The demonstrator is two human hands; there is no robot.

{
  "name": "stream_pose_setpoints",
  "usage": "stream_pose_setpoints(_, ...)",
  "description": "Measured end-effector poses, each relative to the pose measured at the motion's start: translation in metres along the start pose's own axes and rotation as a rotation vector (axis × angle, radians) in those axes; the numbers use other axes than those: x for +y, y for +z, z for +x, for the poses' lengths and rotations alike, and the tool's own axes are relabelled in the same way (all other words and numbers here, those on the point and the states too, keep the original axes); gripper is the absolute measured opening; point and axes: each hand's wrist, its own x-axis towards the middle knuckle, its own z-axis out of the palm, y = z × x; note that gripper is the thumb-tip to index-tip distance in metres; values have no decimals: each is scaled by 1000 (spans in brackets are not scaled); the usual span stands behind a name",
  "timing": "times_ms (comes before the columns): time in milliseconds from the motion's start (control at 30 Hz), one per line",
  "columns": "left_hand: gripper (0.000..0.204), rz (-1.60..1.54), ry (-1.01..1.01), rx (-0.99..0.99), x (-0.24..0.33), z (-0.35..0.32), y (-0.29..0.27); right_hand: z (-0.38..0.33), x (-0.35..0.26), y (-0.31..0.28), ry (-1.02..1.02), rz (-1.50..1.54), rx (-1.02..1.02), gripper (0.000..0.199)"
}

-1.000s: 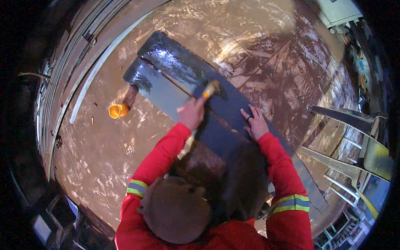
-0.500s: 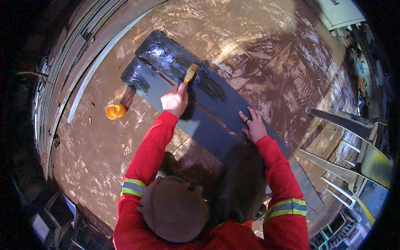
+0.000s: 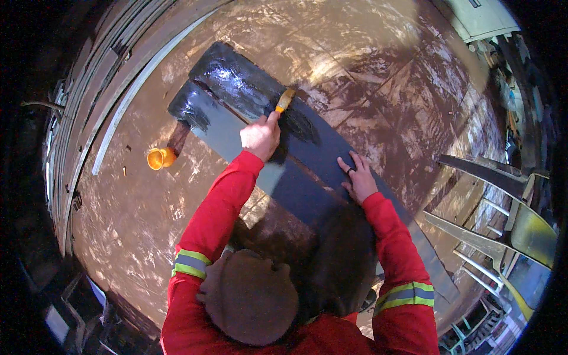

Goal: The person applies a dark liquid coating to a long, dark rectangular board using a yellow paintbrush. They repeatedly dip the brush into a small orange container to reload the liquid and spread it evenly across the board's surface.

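My left hand point(image 3: 260, 139) is closed around the handle of a paintbrush point(image 3: 285, 101) with an orange handle and pale bristles. The bristles are at the far edge of the farther of two dark grey boards point(image 3: 331, 145), which lie side by side with a narrow gap between them. Glossy, wet-looking black coating point(image 3: 228, 80) covers their far-left ends, and a streaky patch of it lies just beside the brush. Fingers spread, my right hand point(image 3: 360, 177) rests on the farther board, with a dark ring on one finger. Left of the boards stands a small orange cup point(image 3: 161, 158).
Long metal strips point(image 3: 127, 106) lie along the left side of the stained brown floor point(image 3: 124, 219). Chairs point(image 3: 503, 225) with metal legs crowd the right side. A pale panel point(image 3: 488, 18) stands at the far right corner.
My left hand and the brush have moved to the right, toward the farther board's far edge. My right hand keeps its place on the board.
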Motion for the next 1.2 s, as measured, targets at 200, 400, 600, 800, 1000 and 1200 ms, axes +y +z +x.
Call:
stream_pose_setpoints(200,24,-131,193,-153,39,-61,3,0,-2,-4,10,36,-17,83)
stream_pose_setpoints(400,30,-95,160,-141,23,-52,9,-1,1,-2,22,42,-3,82)
stream_pose_setpoints(600,26,-66,172,-207,45,-46,10,1,0,-2,10,37,-9,81)
stream_pose_setpoints(800,20,-28,59,-107,31,-34,7,-4,-1,2,27,73,-8,80)
stream_pose_setpoints(1000,24,-73,225,-279,24,-92,-8,1,-3,-4,40,68,-27,81)
stream_pose_setpoints(1200,21,31,-100,101,-22,-64,-7,0,-3,-4,34,97,6,83)
